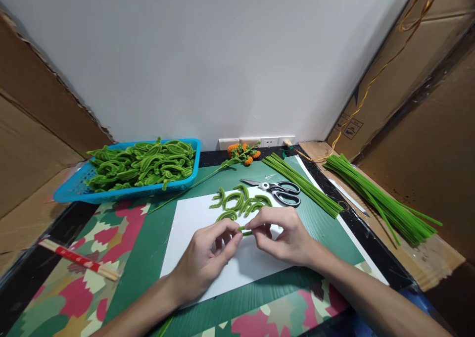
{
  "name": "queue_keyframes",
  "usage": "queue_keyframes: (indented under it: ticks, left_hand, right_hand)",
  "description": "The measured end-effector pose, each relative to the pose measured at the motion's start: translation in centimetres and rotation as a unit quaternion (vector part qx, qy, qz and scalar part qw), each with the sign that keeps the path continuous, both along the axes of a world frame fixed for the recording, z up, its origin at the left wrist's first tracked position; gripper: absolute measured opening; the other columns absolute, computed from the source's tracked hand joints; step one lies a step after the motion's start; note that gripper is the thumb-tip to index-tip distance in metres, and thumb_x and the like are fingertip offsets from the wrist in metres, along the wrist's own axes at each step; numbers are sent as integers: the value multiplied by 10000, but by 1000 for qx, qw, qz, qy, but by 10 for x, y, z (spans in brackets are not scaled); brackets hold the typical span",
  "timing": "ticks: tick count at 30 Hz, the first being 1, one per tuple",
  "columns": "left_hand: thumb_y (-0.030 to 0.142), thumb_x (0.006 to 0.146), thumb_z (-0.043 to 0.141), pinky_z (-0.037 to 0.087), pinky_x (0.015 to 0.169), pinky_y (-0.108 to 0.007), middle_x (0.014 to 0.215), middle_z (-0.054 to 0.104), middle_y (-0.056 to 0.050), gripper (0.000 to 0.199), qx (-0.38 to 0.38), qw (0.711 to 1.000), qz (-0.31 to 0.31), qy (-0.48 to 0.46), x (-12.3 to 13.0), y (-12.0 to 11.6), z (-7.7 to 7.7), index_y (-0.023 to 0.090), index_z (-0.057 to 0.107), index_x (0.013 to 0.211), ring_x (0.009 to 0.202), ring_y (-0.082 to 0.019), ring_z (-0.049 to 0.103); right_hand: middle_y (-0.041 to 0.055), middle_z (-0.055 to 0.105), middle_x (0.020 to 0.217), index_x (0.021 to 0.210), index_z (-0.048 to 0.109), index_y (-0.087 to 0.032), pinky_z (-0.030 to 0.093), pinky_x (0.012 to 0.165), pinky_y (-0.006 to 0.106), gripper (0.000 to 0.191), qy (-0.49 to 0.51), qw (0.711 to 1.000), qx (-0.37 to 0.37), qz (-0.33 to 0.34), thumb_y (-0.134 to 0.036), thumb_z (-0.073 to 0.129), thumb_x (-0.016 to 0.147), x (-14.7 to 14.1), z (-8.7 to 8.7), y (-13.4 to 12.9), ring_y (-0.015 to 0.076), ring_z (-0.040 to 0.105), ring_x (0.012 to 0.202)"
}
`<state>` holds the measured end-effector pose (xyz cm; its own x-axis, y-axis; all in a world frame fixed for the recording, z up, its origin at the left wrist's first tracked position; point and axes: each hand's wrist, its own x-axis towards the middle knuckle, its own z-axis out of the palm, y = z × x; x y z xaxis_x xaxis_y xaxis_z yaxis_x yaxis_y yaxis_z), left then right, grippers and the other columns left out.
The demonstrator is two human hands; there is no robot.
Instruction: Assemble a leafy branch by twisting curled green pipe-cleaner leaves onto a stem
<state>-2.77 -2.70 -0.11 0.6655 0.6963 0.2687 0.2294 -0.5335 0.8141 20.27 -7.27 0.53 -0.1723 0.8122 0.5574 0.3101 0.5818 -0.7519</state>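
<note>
A short piece of green pipe cleaner [246, 231] is stretched between my two hands above a white sheet [185, 238]. My left hand [210, 250] pinches one end between thumb and fingertips. At the other end, my right hand [280, 233] pinches it the same way; parts of the piece are hidden by the fingers. Just beyond the hands lie several bent green pipe cleaner pieces [233, 201] on the sheet. Scissors [276, 186] with black and grey handles rest at the sheet's far right edge, blades pointing left.
A blue basket [198, 164] heaped with bent green pieces stands back left. An orange-flowered stem [222, 166] lies behind the sheet. Bundles of long green pipe cleaners [302, 183] lie right, beside a pen-like white tool [349, 197]. Wrapped chopsticks [79, 259] lie left; cardboard walls [423, 124] flank the table.
</note>
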Motion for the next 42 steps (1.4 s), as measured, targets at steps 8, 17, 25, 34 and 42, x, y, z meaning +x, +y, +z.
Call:
queue_keyframes:
  ticks: [8,17,25,34,42]
  left_hand:
    - [395,1093,568,492,577,-221,691,591,41,256,-88,996,2,-1,4,0,9,190,648,962,591,-122,613]
    - [406,1076,591,484,595,-236,722,619,26,263,-85,996,33,11,6,-1,10,192,684,956,621,-128,611]
    - [424,1070,609,498,610,-242,754,614,31,242,-120,992,36,-11,6,1,5,197,675,1017,632,-126,612]
    - [313,996,741,516,561,-197,953,735,-9,270,-30,997,57,-34,6,-2,3,223,679,1244,665,-109,659]
    - [189,985,751,570,633,-179,940,769,9,171,33,994,81,-61,6,-3,3,238,766,1148,673,-90,684]
  right_hand:
    - [0,725,717,896,777,-203,530,610,232,199,-17,999,41,-1,-74,638,835,-1,1,0,125,637,592]
    - [-10,715,714,909,782,-181,517,603,207,228,0,998,65,9,-32,632,826,1,1,1,106,627,591]
    - [39,783,843,1089,801,-165,541,628,206,228,2,1000,26,4,-98,649,933,2,1,3,120,681,667]
    - [42,786,876,1104,798,-173,538,633,218,204,-3,1000,11,13,-120,654,969,4,2,2,126,693,705]
    - [34,780,901,1098,794,-184,553,627,219,153,6,999,-32,40,-152,709,975,5,1,2,118,681,692]
